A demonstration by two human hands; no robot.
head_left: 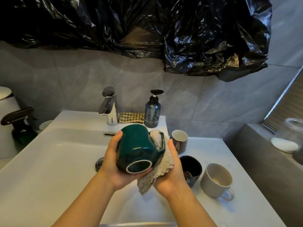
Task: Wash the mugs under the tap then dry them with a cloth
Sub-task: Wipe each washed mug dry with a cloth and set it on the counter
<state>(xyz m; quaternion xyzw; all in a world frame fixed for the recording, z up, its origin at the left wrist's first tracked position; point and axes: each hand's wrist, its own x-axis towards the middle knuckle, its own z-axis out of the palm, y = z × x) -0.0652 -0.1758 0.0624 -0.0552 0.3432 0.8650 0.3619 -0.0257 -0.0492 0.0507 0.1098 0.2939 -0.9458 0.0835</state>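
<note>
The green mug (136,148) lies on its side above the white basin (57,161), with the left hand (113,164) curled around it. The right hand (172,176) grips a grey cloth (164,167), part of which is pushed through the mug handle. On the counter (213,148) to the right stand a brown mug (179,141), a dark mug (191,169) and an empty beige mug (216,179). Black plastic sheeting (147,22) hangs above the tap (109,107).

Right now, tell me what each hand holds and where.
Left hand cups the dark green ceramic mug by its body; right hand grips the beige textured cloth against its handle.
</note>
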